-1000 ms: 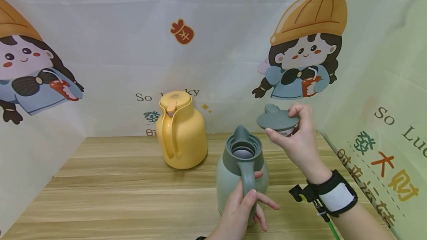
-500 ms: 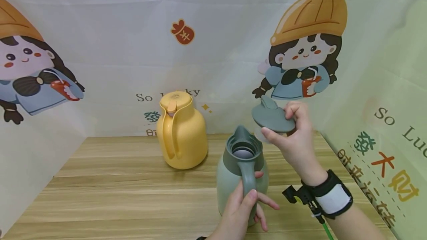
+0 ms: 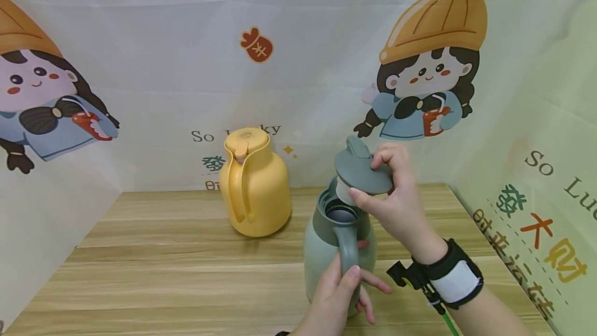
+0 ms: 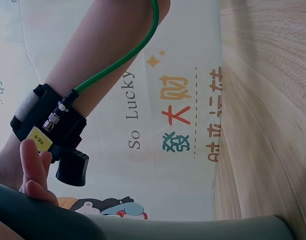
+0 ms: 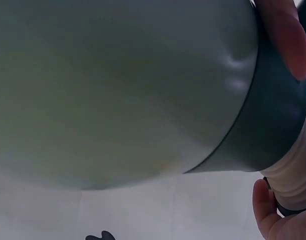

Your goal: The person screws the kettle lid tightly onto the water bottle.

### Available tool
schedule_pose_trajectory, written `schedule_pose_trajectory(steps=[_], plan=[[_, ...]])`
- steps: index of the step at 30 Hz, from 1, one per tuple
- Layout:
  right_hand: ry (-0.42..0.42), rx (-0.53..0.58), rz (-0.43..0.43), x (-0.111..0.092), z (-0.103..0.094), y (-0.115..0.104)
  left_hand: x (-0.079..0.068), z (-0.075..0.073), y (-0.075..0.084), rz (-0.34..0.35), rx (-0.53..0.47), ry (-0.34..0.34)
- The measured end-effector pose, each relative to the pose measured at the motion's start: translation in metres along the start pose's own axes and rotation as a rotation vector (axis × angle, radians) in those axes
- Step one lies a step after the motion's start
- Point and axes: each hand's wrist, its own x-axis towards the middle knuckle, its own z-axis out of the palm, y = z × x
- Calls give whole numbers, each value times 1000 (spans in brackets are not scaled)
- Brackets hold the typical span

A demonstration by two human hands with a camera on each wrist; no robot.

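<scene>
A light green thermos jug (image 3: 317, 255) with a darker green collar stands on the table, its mouth uncovered. My left hand (image 3: 333, 292) holds its handle (image 3: 346, 248), some fingers extending past it to the right. Above the mouth, my right hand (image 3: 396, 193) pinches the round dark green lid (image 3: 356, 167) by its edge, thumb below. The lid is tilted, its pale plug (image 3: 344, 191) lowered toward the opening. In the right wrist view the jug body (image 5: 118, 100) fills most of the picture, with the ribbed plug (image 5: 290, 175) just beyond the collar. Whether plug and rim touch, I cannot tell.
A yellow thermos jug (image 3: 261, 191) with its lid on stands left of the green one, near the back of the wooden table (image 3: 186, 274). A printed cloth backdrop (image 3: 163, 66) rises behind and along the sides. A green cable (image 3: 450, 323) trails from the right wrist strap.
My right hand has carried the lid left from beside the jug to over its mouth, tilting it on the way. The left hand and both jugs have stayed in place.
</scene>
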Motion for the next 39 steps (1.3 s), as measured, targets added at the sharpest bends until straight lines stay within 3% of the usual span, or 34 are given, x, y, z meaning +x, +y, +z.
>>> schedule_pose_trajectory(steps=[5,12,20,25,29,34,39], plan=[[-53,-22,-5,-1,5,-3,1,-1,-1,13,3,-8],[-112,-73,24,0,11,-30,0,-1,-1,16,6,-18],[-171,-91,26,-3,13,-30,-1,2,16,44,21,-27],[-188,-111,28,-5,14,-29,-1,2,16,28,18,-26],[-197,-118,26,-7,15,-26,-1,1,12,20,16,-25],[-214,-117,30,-13,15,-4,-1,-1,4,-16,24,-14],[-220,-119,21,-17,14,11,-1,-1,0,8,46,-19]])
